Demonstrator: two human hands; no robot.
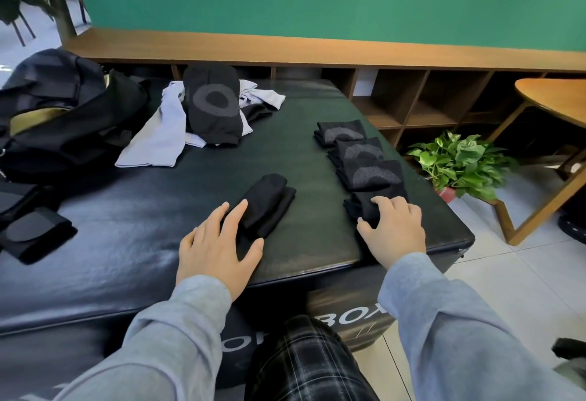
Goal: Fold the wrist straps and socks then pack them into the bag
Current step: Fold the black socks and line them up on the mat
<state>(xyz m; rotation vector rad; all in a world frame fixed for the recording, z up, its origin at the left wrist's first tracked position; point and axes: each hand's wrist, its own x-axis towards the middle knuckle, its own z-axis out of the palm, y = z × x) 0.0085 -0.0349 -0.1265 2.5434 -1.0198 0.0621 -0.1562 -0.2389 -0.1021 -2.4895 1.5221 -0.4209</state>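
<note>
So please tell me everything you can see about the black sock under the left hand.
The sock is plain black knit, with no grey pattern showing. It lies flat on the black padded bench, slanting from near left to far right, folded lengthwise so that two layers show at its far end. The left hand rests on its near end with straight, spread fingers. It lies apart from the folded socks to its right.

folded black socks (pixel 361 159) right row; bag (pixel 63 115) open far-left
</note>
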